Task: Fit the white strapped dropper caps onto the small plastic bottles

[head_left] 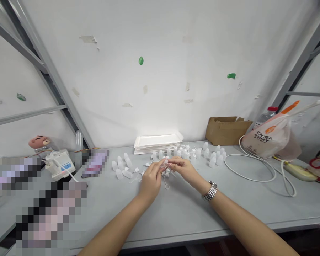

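- The left hand [150,179] reaches up from the bottom; its fingers are bent and nearly closed, pinching one side of a small whitish plastic piece [165,163].
- The right hand [186,172] comes in from the lower right, palm down, with its thumb and fingers pinching the other side.
- The plastic piece is between the fingertips, over the gray table [181,220]; fingers hide some of it.
- A silver watch [210,191] is around the right wrist.
- Little white plastic bottles [212,162] stand behind the hands and to both sides.
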The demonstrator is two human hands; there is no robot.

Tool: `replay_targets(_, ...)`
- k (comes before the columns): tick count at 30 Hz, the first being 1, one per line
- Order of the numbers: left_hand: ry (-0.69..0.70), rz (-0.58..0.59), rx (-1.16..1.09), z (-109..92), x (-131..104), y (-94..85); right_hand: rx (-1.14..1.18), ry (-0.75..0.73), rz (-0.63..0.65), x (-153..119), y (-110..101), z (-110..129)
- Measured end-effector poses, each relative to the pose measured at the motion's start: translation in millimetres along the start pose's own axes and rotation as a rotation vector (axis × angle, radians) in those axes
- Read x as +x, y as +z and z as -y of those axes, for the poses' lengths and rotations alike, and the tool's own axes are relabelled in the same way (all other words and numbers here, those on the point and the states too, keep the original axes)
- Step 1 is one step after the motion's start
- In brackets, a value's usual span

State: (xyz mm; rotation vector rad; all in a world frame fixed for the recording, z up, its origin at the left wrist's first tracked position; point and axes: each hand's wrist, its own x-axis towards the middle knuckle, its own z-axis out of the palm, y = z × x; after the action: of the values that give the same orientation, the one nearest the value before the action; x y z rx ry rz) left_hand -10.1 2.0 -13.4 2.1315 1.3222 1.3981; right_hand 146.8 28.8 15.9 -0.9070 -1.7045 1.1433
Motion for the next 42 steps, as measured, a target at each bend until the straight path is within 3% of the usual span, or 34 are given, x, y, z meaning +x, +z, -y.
replay_targets(3,-0.063,-0.018,-0.078,0.1,0.5,-0.3,0.019,0.02,-0.07,1.9,-4.9,2.8)
replay_targets(6,-0.191,-0.084,-0.196,-0.7,4.1,-1.2,0.007,0.054,-0.258,6.1,-11.4,-1.6)
replay_targets(9,-0.363,-0.18,-0.367,-2.7,10.8,-4.1,-0.221,0.051,-0.363,10.6,-16.8,-13.3)
replay_targets(13,-0.476,-0.275,-0.536,-4.0,17.6,-8.7,-0.659,0.006,-0.245,12.1,-15.4,-31.9)
replay_targets(18,-0.537,-0.325,-0.601,-2.5,19.1,-9.9,-0.875,0.052,-0.155,10.5,-10.3,-43.0)
replay_targets(27,-0.557,-0.296,-0.605,-5.7,19.3,-8.9,-0.857,0.033,-0.088,9.0,-9.8,-42.3)
replay_targets(34,-0.557,-0.27,-0.586,-6.3,19.4,-9.4,-0.728,-0.027,-0.119,10.5,-12.4,-44.3)
replay_targets(42,-0.546,-0.259,-0.582,-5.5,18.4,-9.4,-0.742,-0.107,-0.108,11.7,-9.8,-44.8)
